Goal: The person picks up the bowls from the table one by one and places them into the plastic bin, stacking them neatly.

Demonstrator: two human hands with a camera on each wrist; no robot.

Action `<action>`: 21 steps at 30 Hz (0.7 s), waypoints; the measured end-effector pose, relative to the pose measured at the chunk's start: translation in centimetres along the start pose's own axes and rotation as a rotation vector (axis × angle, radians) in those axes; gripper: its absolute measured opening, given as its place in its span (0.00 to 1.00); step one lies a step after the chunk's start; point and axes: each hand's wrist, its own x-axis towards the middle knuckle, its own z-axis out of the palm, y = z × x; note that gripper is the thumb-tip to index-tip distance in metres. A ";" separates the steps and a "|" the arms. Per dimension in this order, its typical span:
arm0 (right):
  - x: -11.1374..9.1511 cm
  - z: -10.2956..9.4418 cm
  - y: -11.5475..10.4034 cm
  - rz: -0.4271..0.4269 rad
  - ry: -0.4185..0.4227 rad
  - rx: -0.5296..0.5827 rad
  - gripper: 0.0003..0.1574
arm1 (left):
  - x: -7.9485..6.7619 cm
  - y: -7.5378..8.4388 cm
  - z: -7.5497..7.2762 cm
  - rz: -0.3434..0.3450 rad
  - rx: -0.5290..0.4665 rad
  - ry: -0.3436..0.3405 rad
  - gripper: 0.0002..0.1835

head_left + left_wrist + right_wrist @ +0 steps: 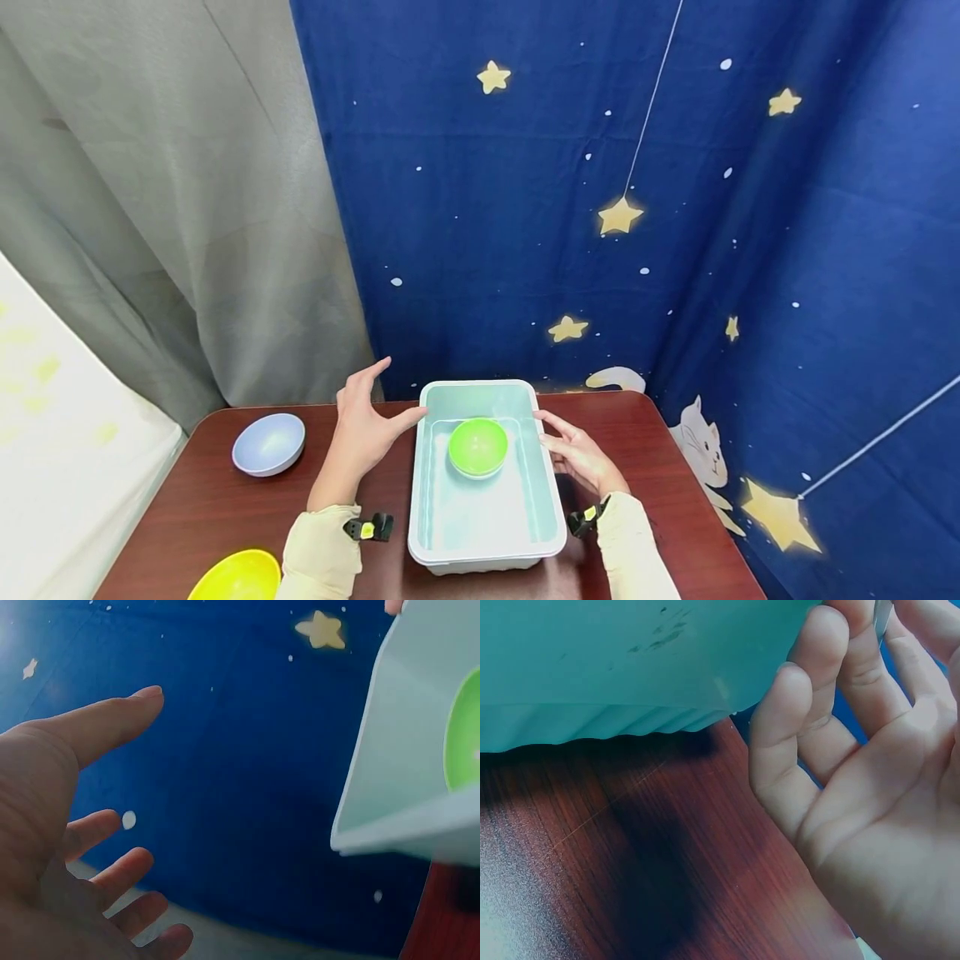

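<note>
A pale green rectangular plastic bin (487, 554) with a whitish rim is in front of me, a bright green bowl (478, 447) inside it. At its right side my right hand (577, 454) holds the rim, which runs between thumb and fingers in the right wrist view, fingertips against the outer wall (615, 652). My left hand (363, 433) is spread beside the left rim and holds nothing. Its thumb tip overlaps the rim in the head view, while the left wrist view shows a gap between thumb and bin (405, 735).
On the reddish-brown wooden table (202, 492), a light blue bowl (268, 444) stands at the back left. A yellow bowl (238, 577) is at the front left, partly cut off by the frame. A blue star-patterned curtain (480, 208) and a grey curtain (247, 208) hang behind.
</note>
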 end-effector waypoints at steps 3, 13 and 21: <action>0.0 0.0 -0.1 0.006 0.000 0.008 0.40 | -0.4 -0.6 -0.6 -0.027 0.013 0.005 0.52; 0.0 0.2 0.0 0.007 0.007 0.014 0.39 | -2.6 -3.5 -2.8 -0.053 0.042 0.066 0.56; 0.2 0.1 0.1 0.010 0.008 0.007 0.40 | -4.0 -5.1 -4.9 -0.069 0.028 0.130 0.56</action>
